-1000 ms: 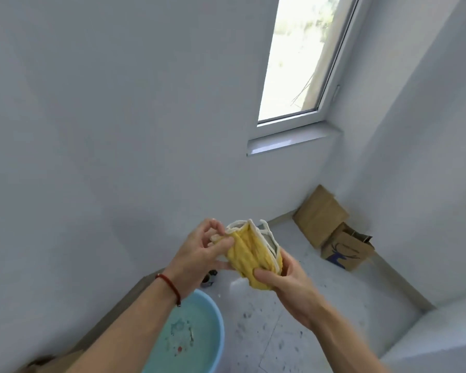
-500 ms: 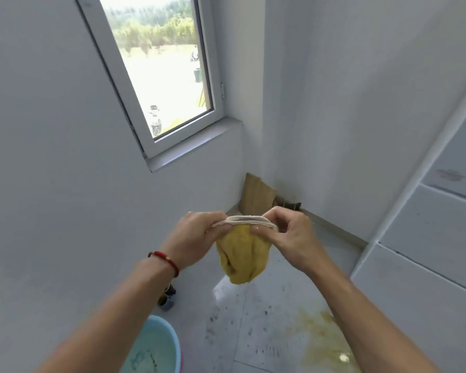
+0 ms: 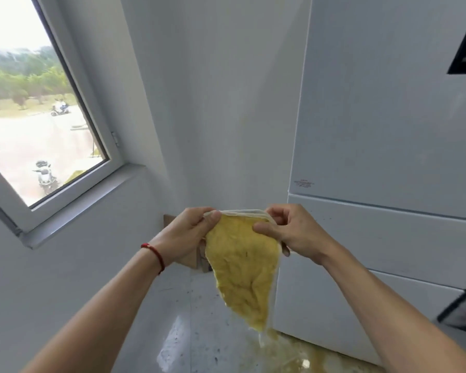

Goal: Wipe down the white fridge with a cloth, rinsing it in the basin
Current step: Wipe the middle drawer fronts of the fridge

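Observation:
A yellow cloth (image 3: 242, 267) with a white edge hangs down between my hands at chest height. My left hand (image 3: 186, 235) pinches its top left corner between thumb and fingers. My right hand (image 3: 291, 232) pinches the top right corner. The white fridge (image 3: 388, 130) stands to the right, its doors and drawer fronts close to my right hand. The basin is out of view.
A window (image 3: 46, 125) with a grey sill is on the left wall. Brown cardboard (image 3: 197, 254) leans in the corner behind my hands. The tiled floor (image 3: 186, 332) carries a yellowish stain (image 3: 293, 356) by the fridge's foot. A dark object (image 3: 463, 308) sits at the right edge.
My view swung right from the basin and window toward the fridge. My hands opened the bunched cloth out and now hold it spread by its top edge.

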Motion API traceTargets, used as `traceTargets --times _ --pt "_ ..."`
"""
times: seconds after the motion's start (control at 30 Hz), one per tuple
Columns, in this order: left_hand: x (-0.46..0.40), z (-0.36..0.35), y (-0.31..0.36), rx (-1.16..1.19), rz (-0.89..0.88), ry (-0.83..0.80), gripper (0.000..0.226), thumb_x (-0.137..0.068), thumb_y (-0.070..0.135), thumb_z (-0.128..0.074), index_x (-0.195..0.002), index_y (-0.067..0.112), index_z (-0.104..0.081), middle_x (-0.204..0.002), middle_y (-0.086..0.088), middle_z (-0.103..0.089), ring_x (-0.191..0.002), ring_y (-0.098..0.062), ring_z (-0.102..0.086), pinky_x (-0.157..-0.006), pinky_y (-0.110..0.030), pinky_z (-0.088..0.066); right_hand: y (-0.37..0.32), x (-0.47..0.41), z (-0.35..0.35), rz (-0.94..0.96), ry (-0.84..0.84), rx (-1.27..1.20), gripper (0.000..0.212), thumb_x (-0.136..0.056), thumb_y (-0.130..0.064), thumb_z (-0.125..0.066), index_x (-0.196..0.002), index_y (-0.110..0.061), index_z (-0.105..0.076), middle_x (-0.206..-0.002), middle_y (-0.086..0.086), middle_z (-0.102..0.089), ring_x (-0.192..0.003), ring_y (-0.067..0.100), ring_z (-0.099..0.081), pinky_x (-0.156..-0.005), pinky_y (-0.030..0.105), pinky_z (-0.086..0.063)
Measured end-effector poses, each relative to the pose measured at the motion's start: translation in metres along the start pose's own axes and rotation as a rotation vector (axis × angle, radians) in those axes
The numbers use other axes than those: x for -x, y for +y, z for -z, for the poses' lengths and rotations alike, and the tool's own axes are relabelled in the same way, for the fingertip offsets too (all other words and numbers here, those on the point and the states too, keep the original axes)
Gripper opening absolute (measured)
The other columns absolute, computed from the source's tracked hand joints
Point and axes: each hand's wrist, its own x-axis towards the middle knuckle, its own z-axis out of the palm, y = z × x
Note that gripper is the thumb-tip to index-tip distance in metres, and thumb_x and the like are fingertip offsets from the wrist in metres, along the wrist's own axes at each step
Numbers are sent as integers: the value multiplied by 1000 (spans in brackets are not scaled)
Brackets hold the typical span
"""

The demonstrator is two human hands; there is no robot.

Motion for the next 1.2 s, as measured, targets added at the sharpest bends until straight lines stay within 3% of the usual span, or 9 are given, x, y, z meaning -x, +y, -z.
traceTargets --times 0.1,0.2,0.33,0.47,0.6,0.77,0.9,1.0,1.2 --pt "-20 -9 11 151 -36 -86 43 -103 44 -49 -95 5 -66 -81 -6 -56 -76 -23 -55 -71 -43 -48 -10 9 16 36 100 35 25 -88 -32 -79 -76 -15 -65 -60 -5 -57 -50 13 -52 -42 26 -41" --pt "-43 -22 23 454 -44 -27 44 -99 45 -52 -108 5 -68 -92 -10 -67 -83 -28 -63 -76 -39 -51 -18 13 30 75 174 -146 37 -92 -43 -71 -100 -7 -70 -85 4 -71 -74 18 -67 -64 34 -53" --pt "-46 -64 -19 944 274 -399 72 -97 62 -41 -145 10 -51 -143 -19 -58 -133 -36 -55 -111 -57 -41 25 35 26 -173 31 -136 33 -102 -33 -64 -125 -9 -68 -122 15 -73 -112 34 -71 -91 49 -57" --pt "-16 -117 -70 736 464 -466 70 -82 30 -81 -137 -3 -55 -130 -20 -66 -121 -36 -64 -103 -53 -51 81 54 9 -399 323 -179 22 -98 -22 -70 -109 -2 -70 -110 16 -76 -97 24 -76 -88 45 -61" --pt "-24 -125 -81 749 505 -367 36 -95 19 -67 -127 3 -65 -123 -19 -70 -108 -32 -70 -94 -49 -57 105 80 8 -458 250 -613 39 -98 -26 -71 -136 -21 -60 -131 14 -69 -122 36 -66 -98 52 -56" --pt "-28 -130 -90 460 561 -309 28 -101 35 -57 -123 19 -64 -116 -12 -71 -103 -32 -72 -85 -55 -60 133 93 -21 -659 487 -341 55 -90 -6 -77 -137 -17 -51 -111 19 -76 -98 34 -75 -90 57 -60" --pt "-37 -136 -91 354 541 -156 47 -89 45 -72 -120 18 -48 -115 -20 -65 -100 -36 -69 -87 -56 -59 133 91 -29 -642 673 -65 59 -88 -22 -78 -129 -30 -35 -114 15 -67 -102 27 -70 -89 41 -58" --pt "-43 -129 -97 499 410 -376 70 -83 16 -83 -135 32 -39 -115 -23 -67 -108 -39 -68 -92 -50 -58 128 92 -23 -546 523 -21 58 -84 -15 -82 -128 -29 -47 -119 11 -64 -107 23 -66 -91 33 -57" --pt "-54 -133 -86 -329 -97 -349 46 -83 9 -73 -122 32 -66 -116 2 -62 -103 -16 -57 -82 -21 -45 122 84 -13 -560 382 533 40 -90 -18 -74 -128 -30 -67 -125 -4 -44 -117 12 -52 -96 17 -41"
